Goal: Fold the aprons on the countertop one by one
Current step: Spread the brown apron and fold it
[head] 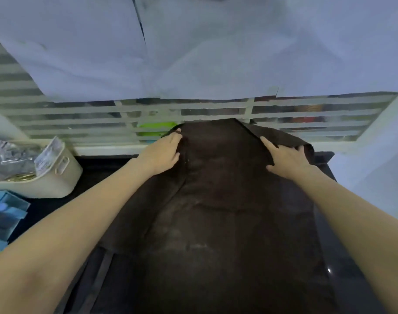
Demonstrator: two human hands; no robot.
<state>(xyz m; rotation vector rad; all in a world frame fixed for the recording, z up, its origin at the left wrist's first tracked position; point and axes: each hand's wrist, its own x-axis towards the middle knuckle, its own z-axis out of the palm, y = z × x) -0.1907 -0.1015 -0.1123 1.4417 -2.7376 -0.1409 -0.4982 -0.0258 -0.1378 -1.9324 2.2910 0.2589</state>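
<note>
A dark brown apron [216,200] lies spread lengthwise on the black countertop [96,175], reaching from the near edge to the far wall. My left hand [163,152] rests on its far left edge, fingers curled around the cloth's corner. My right hand [286,158] lies flat with fingers spread on the far right part, next to a bunched fold [304,148]. A strap [100,275] trails along the near left side.
A cream storage bin [50,175] full of packets stands at the left. Blue boxes [3,216] lie in front of it. A frosted striped glass panel [103,114] backs the counter, with white sheets [193,53] hanging above. A white wall [379,159] closes the right.
</note>
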